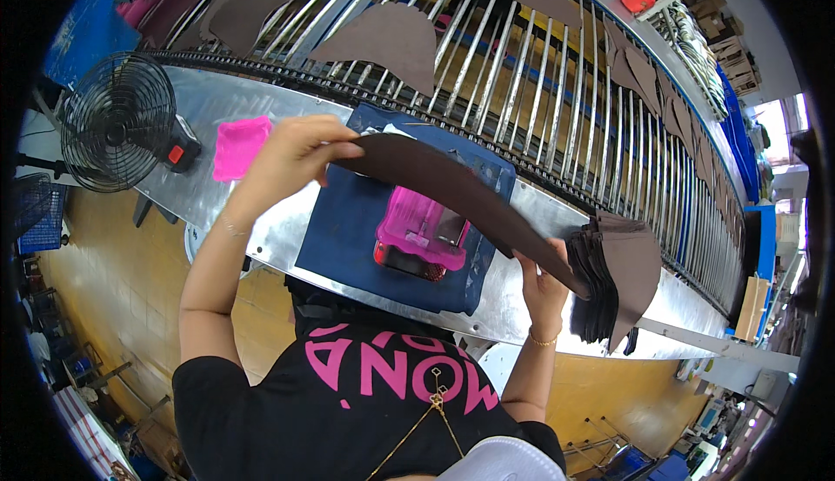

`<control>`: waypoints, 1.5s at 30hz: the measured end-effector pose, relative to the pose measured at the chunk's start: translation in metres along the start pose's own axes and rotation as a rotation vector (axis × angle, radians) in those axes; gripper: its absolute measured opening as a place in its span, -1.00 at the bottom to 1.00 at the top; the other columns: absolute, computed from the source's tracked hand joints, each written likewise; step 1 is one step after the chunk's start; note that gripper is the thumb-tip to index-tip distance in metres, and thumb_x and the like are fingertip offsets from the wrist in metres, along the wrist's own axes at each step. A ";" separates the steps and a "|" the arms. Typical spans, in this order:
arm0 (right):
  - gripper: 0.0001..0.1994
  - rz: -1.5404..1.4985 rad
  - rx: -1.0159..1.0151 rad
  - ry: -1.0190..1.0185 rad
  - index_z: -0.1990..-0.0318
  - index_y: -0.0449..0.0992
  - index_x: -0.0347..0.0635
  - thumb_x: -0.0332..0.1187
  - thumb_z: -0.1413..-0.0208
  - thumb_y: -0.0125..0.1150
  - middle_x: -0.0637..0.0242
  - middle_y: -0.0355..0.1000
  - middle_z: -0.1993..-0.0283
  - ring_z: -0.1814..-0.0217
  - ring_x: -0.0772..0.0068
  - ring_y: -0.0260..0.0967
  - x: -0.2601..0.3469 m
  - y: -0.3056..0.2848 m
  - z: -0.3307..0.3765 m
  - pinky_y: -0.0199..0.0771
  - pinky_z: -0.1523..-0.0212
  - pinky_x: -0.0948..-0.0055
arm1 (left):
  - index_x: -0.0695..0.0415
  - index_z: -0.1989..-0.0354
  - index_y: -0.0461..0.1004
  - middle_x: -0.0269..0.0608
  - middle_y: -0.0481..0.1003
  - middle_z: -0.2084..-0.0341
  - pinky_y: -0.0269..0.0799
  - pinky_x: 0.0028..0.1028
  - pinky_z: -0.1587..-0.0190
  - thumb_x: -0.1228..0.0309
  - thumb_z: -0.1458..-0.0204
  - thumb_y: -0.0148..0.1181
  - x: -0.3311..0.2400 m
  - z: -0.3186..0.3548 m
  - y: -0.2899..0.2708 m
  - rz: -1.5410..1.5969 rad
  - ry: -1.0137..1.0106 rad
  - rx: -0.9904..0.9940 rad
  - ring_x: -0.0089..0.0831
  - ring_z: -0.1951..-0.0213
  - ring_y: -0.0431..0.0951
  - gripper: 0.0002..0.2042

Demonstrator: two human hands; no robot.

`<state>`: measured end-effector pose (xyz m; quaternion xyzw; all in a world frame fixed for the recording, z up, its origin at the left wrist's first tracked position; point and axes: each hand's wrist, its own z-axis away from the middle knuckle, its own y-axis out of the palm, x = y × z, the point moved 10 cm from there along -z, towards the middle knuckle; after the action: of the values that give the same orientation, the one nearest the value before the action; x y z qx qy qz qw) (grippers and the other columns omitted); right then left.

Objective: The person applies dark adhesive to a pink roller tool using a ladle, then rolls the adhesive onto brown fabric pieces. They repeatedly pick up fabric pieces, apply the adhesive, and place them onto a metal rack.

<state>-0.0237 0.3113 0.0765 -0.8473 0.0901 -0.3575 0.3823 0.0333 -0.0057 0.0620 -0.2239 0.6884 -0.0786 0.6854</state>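
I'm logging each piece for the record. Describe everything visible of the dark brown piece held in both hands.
The dark brown piece is a long, thin, matte sheet that looks like leather, with curved edges. It bows above the metal table, slanting toward lower right. The left hand pinches its left end; the right hand grips near its right end. Whether its right tip touches the brown stack is unclear.

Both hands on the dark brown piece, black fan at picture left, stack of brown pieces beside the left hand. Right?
One error: the stack of brown pieces is beside the right hand, not the left hand, as the head view shows. The rest holds: both hands on the dark brown piece, black fan at picture left.
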 end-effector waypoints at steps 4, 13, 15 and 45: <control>-0.84 0.023 -0.089 0.305 0.33 0.57 -0.30 -0.54 0.14 0.36 0.18 0.53 0.42 0.45 0.41 0.39 -0.053 -0.032 0.061 0.33 0.27 0.40 | 0.25 0.39 0.54 -0.27 0.45 0.51 0.40 -0.54 0.56 0.58 0.08 0.23 -0.040 -0.012 0.052 -0.144 0.300 0.107 -0.46 0.53 0.51 -0.93; -0.88 0.129 -0.236 0.613 0.55 0.51 -0.36 -0.53 0.09 0.33 0.36 0.37 0.64 0.59 0.63 0.17 -0.069 -0.175 0.124 0.15 0.53 0.58 | 0.19 0.44 0.57 -0.25 0.47 0.52 0.38 -0.38 0.44 0.42 0.16 0.32 -0.101 -0.016 0.149 -0.173 0.604 0.452 -0.26 0.50 0.51 -0.87; -0.83 0.120 -0.301 0.590 0.58 0.46 -0.33 -0.52 0.04 0.31 0.45 0.26 0.68 0.59 0.69 0.06 -0.056 -0.198 0.116 0.06 0.55 0.64 | 0.21 0.45 0.56 -0.22 0.48 0.57 0.37 -0.39 0.44 0.42 0.14 0.32 -0.109 -0.021 0.160 -0.043 0.571 0.533 -0.24 0.52 0.50 -0.87; -0.78 -0.348 -0.247 0.224 0.12 0.45 -0.16 -0.31 -0.13 0.22 0.61 0.26 0.55 0.68 0.86 0.03 -0.066 -0.148 -0.204 0.01 0.70 0.79 | 0.25 0.31 0.54 -0.04 0.54 0.51 0.41 -0.29 0.39 0.53 0.13 0.06 -0.197 -0.139 -0.020 -0.463 0.426 0.371 -0.26 0.48 0.54 -0.80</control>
<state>-0.2275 0.3224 0.2385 -0.8456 0.0275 -0.4959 0.1959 -0.1066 0.0309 0.2558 -0.2245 0.7208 -0.4000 0.5196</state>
